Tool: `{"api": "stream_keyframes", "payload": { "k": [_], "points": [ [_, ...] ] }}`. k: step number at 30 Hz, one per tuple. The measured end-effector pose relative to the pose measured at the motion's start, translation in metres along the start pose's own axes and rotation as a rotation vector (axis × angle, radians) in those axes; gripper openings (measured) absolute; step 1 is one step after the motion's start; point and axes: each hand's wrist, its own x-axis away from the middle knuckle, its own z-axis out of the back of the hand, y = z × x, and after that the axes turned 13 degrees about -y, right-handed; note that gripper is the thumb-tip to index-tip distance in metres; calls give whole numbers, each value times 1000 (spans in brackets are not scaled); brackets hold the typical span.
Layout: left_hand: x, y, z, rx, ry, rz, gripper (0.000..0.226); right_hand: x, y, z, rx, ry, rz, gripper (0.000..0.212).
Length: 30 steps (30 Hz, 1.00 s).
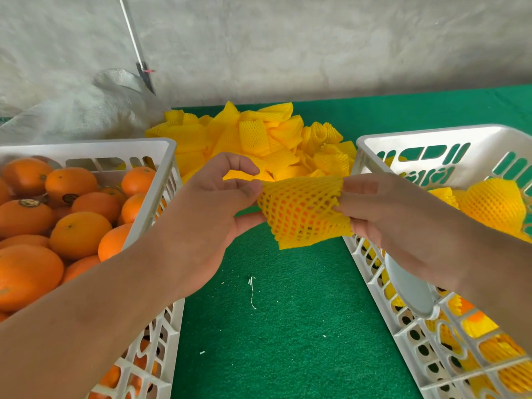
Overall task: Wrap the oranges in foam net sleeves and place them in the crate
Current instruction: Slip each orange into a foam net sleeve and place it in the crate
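Note:
Both hands hold one yellow foam net sleeve (305, 211) stretched over an orange, whose skin shows through the mesh, above the green table. My left hand (213, 214) pinches the sleeve's left edge. My right hand (383, 214) grips its right side. A white crate (161, 180) at the left holds several bare oranges (77, 234). Another white crate (408, 139) at the right holds sleeved oranges (495, 205). A heap of empty yellow sleeves (259, 136) lies behind my hands.
A green felt cover (288, 326) lies on the table between the two crates. A pale woven sack (83, 110) sits at the back left against the grey wall. A thin rod with a dark tip (138, 56) leans there.

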Motion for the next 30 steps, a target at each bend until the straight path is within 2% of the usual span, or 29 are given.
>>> {"api": "stream_keyframes", "payload": {
  "k": [2, 4, 7, 10, 12, 17, 23, 25, 28, 30],
  "points": [
    [2, -1, -1, -31, -22, -8, 24, 0, -1, 0, -3, 14, 7, 53],
    [3, -1, -2, -59, -38, -3, 27, 0, -1, 0, -12, -5, 19, 40],
    [4, -2, -3, -136, -89, -6, 15, -1, 1, 0, -94, 26, 2, 31],
    [7, -6, -2, -528, -133, -17, 51, 0, -1, -1, -197, 3, -10, 29],
    [8, -6, -3, -667, -136, -30, 62, 0, -3, -2, -213, -45, -13, 32],
    [8, -6, -2, -686, -85, -105, 57, -2, -3, -6, -208, -94, -8, 40],
    [6, -8, 0, -741, 3, -151, 60, -1, -3, -5, -142, -138, 14, 29],
    [7, -10, 1, -772, -10, -152, 71, -1, -3, -4, -135, -134, 29, 29],
    [10, -11, -2, -960, -125, -143, 92, 1, -5, -5, -164, -147, 27, 31],
    [11, -11, -2, -1030, -139, -161, 93, 2, -7, -8, -159, -199, 23, 29]
  ]
}}
